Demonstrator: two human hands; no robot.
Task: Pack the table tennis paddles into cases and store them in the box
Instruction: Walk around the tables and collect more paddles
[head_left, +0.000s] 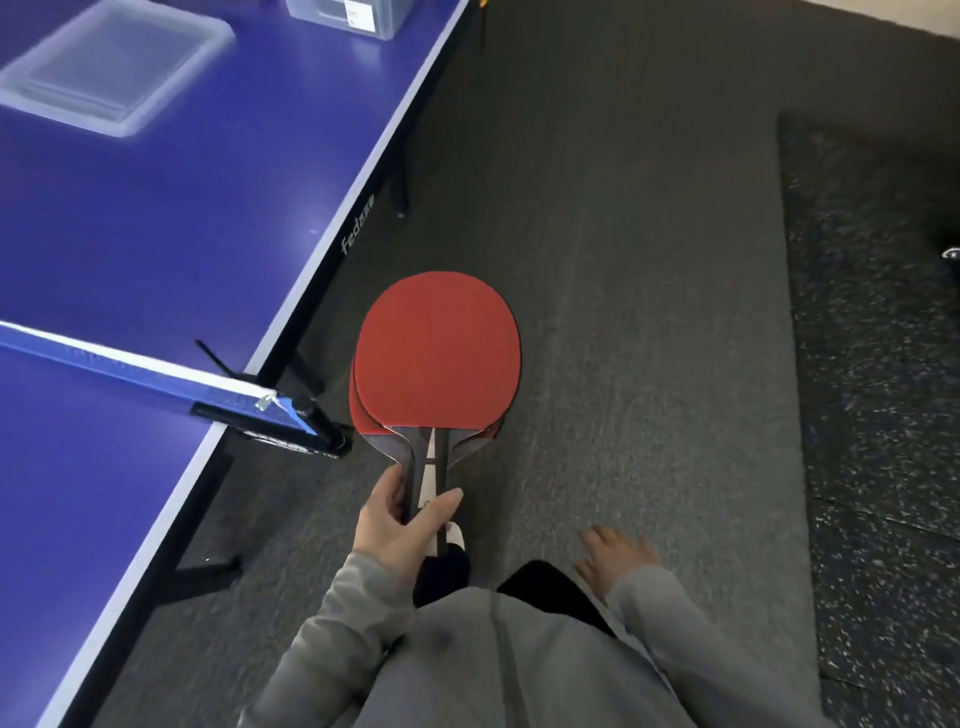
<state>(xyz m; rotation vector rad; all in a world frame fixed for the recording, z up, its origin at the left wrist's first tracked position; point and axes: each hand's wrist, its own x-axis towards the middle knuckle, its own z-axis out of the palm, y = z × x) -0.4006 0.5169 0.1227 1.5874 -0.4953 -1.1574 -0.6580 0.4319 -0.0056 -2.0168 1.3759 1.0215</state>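
My left hand (400, 525) grips the handles of stacked table tennis paddles (439, 353), red rubber facing up, held over the grey carpet beside the table. At least two blades show, one peeking out under the other. My right hand (615, 558) hangs open and blurred over the floor, holding nothing. A clear plastic lid or tray (111, 73) lies on the blue table at the far left. A clear storage box (353, 15) stands at the table's far edge, cut off by the frame.
The blue table tennis table (156, 218) fills the left side, its white-edged rim running diagonally. The net (130, 374) and its black clamp post (317, 426) jut out close to the paddles. Grey carpet lies ahead; speckled dark matting (878, 364) borders the right.
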